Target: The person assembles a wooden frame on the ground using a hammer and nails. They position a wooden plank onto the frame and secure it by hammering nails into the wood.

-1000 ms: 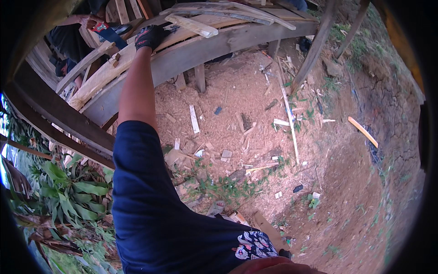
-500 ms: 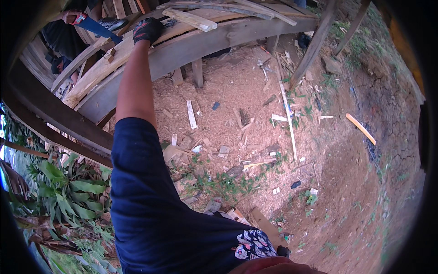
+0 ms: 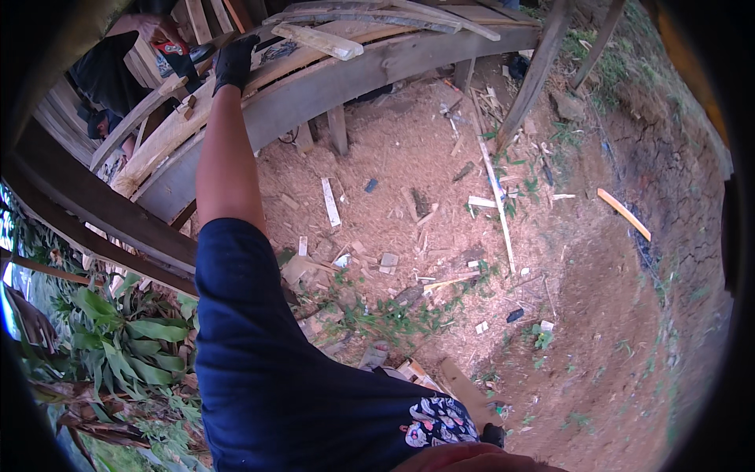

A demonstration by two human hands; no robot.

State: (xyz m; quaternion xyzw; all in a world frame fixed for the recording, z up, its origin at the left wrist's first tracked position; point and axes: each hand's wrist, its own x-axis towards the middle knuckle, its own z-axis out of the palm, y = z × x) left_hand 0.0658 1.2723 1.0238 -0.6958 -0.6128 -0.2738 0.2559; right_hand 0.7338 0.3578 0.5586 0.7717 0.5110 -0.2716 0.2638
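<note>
Left hand (image 3: 233, 64), dark glove, arm stretched up and away, was at the pale timber (image 3: 174, 134), which lay along the grey beam (image 3: 338, 86) at upper left. Fingers pointed away from me; couldn't tell if they gripped anything or how far they were spread. My right hand was out of view. A small block (image 3: 186, 106) sat on the timber, left of my glove; a loose board (image 3: 318, 41) lay to the right. Co-worker's hand (image 3: 161, 27) was beside a red-and-dark tool (image 3: 171, 49), near mine. Wood scraps littered the ground (image 3: 377, 177).
</note>
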